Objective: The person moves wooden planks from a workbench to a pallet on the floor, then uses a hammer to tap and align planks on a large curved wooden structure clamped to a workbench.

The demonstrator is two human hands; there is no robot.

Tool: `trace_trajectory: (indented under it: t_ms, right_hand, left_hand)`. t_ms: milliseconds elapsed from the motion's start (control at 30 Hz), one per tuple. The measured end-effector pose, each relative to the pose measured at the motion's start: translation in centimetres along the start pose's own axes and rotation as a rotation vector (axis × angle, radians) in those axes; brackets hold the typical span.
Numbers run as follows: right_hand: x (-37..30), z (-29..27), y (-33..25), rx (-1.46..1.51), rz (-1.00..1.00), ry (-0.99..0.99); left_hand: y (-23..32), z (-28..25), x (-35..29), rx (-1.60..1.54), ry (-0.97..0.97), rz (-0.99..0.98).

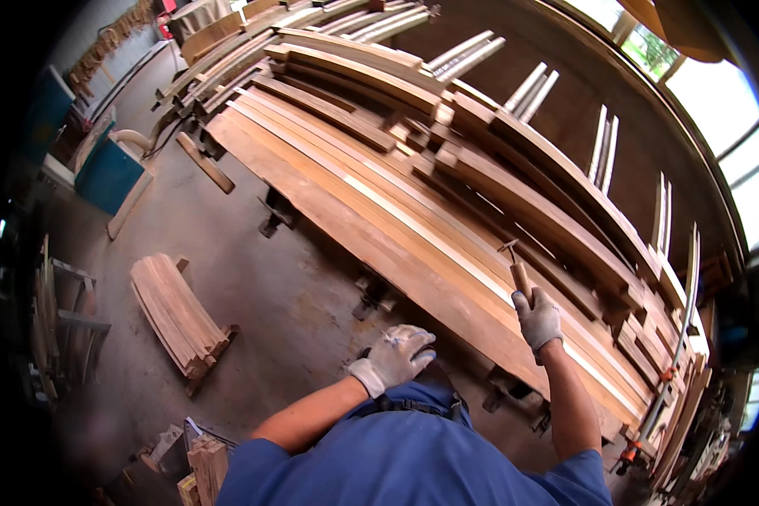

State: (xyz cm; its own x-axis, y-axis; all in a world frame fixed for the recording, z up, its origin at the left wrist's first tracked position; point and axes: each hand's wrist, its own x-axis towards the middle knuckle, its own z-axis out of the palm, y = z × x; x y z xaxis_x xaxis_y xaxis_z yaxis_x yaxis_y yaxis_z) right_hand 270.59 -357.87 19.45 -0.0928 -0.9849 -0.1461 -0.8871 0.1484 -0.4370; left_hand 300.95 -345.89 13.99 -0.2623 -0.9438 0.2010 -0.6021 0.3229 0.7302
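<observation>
Head view: a person in a blue shirt [405,460] is at the near edge of the long planks [396,228], which lie side by side.
Right hand [538,322]: gloved, over the long planks, its grip closed around the wooden handle of a hammer [519,271].
Hammer head: pointing away from the shirt, over the long planks; contact cannot be told.
Left hand [396,358]: gloved, off the long planks' near edge, fingers partly curled; whether this grip holds anything cannot be told.
Thick beams [540,211]: beyond the long planks.
Curved strips [173,312]: stacked left of the long planks.
</observation>
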Motion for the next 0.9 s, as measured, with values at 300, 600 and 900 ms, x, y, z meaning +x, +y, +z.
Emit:
trace_trajectory:
  t_ms: [300,600,900]
  right_hand:
    - [11.4,5.1,-12.2,-0.032,-0.168,-0.214]
    - [20.5,11.7,-23.9,-0.114,-0.307,-0.338]
    - [26.8,16.8,-32.5,-0.141,-0.342,-0.358]
  left_hand:
    - [-4.5,-5.7,3.3,0.224,0.272,0.001]
    - [-9.4,-7.5,7.7,0.408,0.187,-0.013]
    - [-14.9,-8.5,11.4,0.122,0.103,0.128]
